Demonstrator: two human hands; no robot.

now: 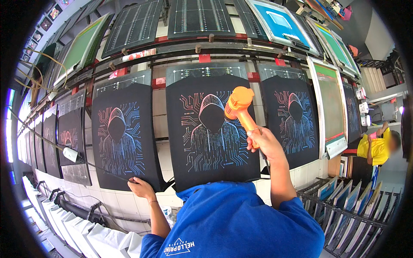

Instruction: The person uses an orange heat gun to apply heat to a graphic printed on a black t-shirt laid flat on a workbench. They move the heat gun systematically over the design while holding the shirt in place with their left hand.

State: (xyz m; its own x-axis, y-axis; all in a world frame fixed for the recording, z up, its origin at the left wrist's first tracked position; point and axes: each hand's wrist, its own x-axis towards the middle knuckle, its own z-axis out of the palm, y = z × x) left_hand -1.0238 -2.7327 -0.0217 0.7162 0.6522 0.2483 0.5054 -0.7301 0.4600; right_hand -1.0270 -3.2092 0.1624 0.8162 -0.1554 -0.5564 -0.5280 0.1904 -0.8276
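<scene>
My right hand [267, 144] is wrapped round the handle of an orange heat gun [241, 101]. The gun is over the right part of the middle black T-shirt [180, 129], which is stretched on a flat board. That shirt bears a hooded figure amid circuit lines, in red fading to blue. A dark power cord [103, 168] passes into my left hand [141, 190], whose fingers are closed on it near the lower edge of the left black T-shirt [118, 133]. Another black T-shirt [292, 124] with the same print lies to the right.
A screen-printing frame [329, 103] leans beside the right shirt. Behind, a dark rail [172, 56] runs across, with more boards and a blue screen [279, 23]. A white plug connector [70, 154] hangs on the left. At right are a frame rack [344, 215] and a person in yellow [372, 148].
</scene>
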